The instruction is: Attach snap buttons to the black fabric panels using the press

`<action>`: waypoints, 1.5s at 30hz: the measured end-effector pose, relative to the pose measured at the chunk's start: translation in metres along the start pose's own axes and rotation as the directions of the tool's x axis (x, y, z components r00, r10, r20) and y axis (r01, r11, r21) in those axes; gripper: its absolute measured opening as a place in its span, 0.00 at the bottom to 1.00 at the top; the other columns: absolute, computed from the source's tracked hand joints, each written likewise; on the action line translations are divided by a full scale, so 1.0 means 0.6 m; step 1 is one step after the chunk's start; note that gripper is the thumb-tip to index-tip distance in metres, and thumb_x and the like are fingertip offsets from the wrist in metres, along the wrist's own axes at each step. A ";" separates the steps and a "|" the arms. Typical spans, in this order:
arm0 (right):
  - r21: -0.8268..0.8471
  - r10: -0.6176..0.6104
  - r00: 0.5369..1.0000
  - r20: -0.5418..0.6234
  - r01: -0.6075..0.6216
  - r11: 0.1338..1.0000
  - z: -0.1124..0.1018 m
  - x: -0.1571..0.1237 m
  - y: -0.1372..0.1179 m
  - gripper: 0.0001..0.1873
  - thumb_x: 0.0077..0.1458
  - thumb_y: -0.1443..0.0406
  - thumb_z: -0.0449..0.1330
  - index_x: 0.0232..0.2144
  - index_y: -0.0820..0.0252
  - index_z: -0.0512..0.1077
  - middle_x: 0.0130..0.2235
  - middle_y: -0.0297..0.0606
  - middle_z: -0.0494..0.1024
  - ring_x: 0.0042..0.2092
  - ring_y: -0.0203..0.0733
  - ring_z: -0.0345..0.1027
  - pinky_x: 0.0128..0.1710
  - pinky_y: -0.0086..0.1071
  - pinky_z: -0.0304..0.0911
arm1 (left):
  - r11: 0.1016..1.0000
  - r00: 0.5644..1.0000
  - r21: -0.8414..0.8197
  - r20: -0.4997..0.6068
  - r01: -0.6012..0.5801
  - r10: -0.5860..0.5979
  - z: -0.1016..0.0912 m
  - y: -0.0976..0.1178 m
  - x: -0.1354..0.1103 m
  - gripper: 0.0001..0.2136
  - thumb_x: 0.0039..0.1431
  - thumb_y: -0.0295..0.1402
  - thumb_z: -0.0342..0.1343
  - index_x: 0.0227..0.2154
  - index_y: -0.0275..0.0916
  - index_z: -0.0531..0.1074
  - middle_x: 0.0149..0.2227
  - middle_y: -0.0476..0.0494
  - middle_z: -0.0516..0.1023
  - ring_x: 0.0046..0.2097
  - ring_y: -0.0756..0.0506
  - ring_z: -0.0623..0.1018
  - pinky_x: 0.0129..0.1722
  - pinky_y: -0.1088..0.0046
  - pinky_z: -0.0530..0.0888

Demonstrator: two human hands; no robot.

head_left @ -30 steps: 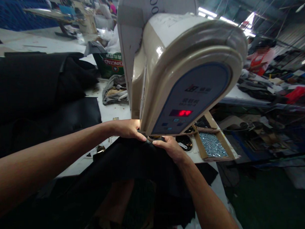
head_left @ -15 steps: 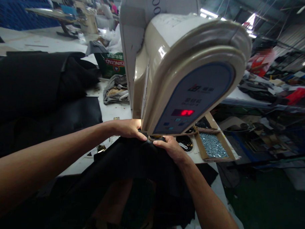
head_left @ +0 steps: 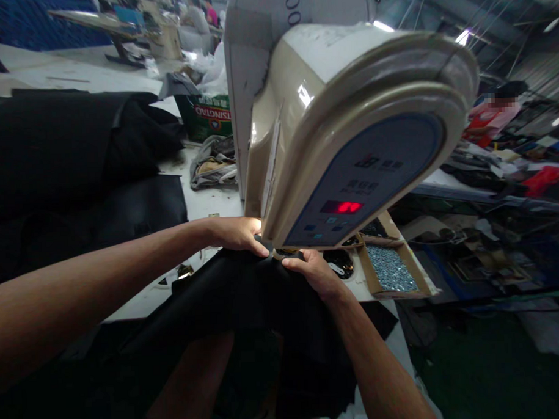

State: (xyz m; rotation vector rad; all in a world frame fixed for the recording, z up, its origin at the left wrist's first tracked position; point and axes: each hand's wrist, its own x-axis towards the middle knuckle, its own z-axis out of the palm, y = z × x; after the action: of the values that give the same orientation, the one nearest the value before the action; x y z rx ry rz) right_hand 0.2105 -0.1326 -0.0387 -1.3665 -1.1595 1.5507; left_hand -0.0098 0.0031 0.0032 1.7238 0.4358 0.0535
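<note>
Black fabric [head_left: 255, 290] drapes from the table edge down over my lap, its upper edge under the head of a beige fastener press machine [head_left: 300, 141]. My left hand [head_left: 239, 234] grips that edge on the left, thumb on top and fingers partly hidden beneath the machine. On the other side my right hand [head_left: 316, 270] pinches the same edge, thumb pointing inward. Between the two thumbs the machine's lower tool comes down at the cloth; the exact contact is hard to make out. A red display glows on the control panel [head_left: 352, 188].
A cardboard box of small metal fasteners [head_left: 391, 268] stands to the right, near a round dish of dark parts [head_left: 340, 263]. Piled black cloth [head_left: 43, 150] covers the left of the table. Behind are a green carton [head_left: 209, 117] and a grey bundle [head_left: 214, 166]. Another person [head_left: 491, 119] is at far right.
Both hands stay almost in place on the black fabric. The machine appears slightly further right and larger as the view shifts. The tool between the thumbs looks lower and closer to the cloth.
</note>
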 end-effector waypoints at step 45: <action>-0.553 -0.716 0.684 0.139 0.654 0.517 0.207 -0.211 -0.090 0.09 0.63 0.63 0.66 0.46 0.54 0.80 0.46 0.40 0.72 0.45 0.40 0.71 0.45 0.33 0.69 | 0.981 0.983 -0.117 -0.076 0.158 -0.167 0.134 0.134 -0.254 0.19 0.54 0.39 0.66 0.48 0.39 0.81 0.38 0.47 0.81 0.41 0.45 0.77 0.43 0.72 0.71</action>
State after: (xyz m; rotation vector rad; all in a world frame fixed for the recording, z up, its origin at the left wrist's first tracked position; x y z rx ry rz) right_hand 0.1044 -0.2537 0.0538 -1.0682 -1.8999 0.5400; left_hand -0.1079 -0.1316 0.0949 1.5759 0.6250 0.0332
